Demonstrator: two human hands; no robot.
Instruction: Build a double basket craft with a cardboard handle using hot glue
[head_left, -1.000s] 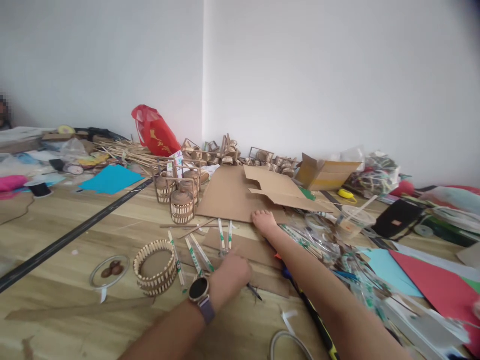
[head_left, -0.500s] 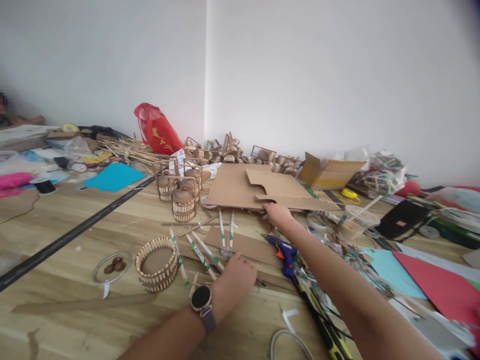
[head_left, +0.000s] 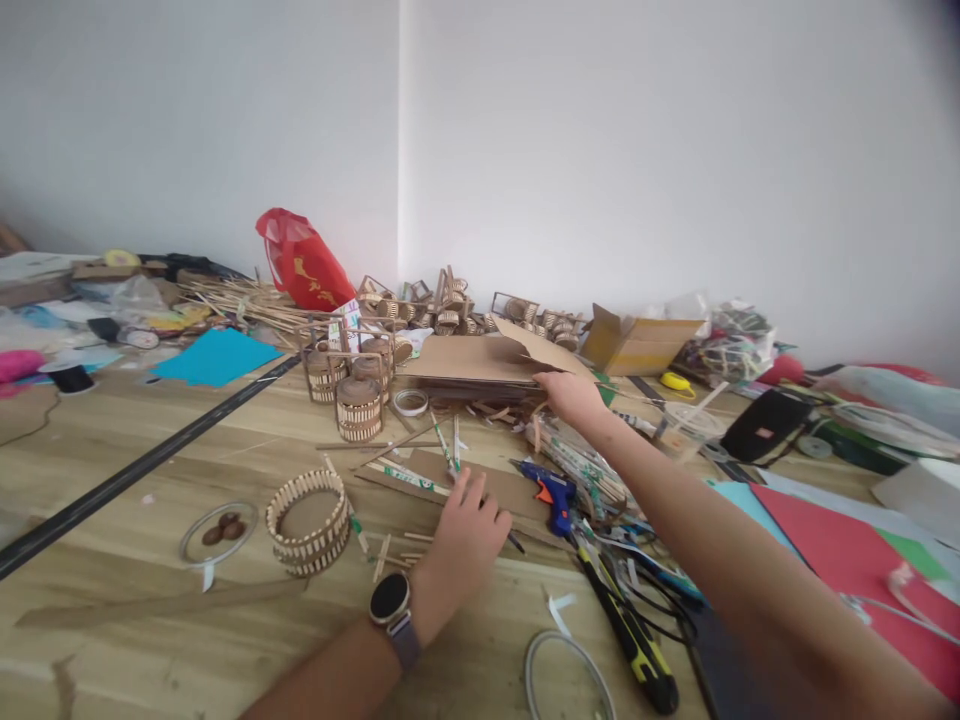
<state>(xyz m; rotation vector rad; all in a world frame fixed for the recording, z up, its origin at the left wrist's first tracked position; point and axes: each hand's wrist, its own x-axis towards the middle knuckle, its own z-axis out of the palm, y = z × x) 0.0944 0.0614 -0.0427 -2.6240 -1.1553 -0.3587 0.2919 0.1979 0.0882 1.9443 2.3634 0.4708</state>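
My right hand [head_left: 574,400] is closed on the near edge of a brown cardboard sheet [head_left: 465,360], whose cut flap bends upward. More cardboard shows beneath it. My left hand [head_left: 472,520], a watch [head_left: 391,600] on its wrist, is low over the work surface with fingers apart. At its fingertips lie thin sticks with green-and-white wrapping [head_left: 412,478] and a flat cardboard piece [head_left: 510,490]. A dark pen-like thing [head_left: 516,542] pokes out beside the fingers; its other end is hidden. Left of this hand stands a round open basket of small wooden slats [head_left: 309,525].
A blue glue gun [head_left: 556,495] and a yellow-black cutter [head_left: 630,630] lie right of my left hand. Small lidded baskets [head_left: 358,408] stand behind. A metal ring [head_left: 568,680] is in front; another ring surrounds brown balls [head_left: 225,528]. Red paper [head_left: 840,570] lies right.
My right hand has raised the cardboard's near edge and flap, uncovering a tape roll and bundled sticks. My left hand has shifted slightly forward, its fingers spread wider; the wrapped sticks beside it have swung round.
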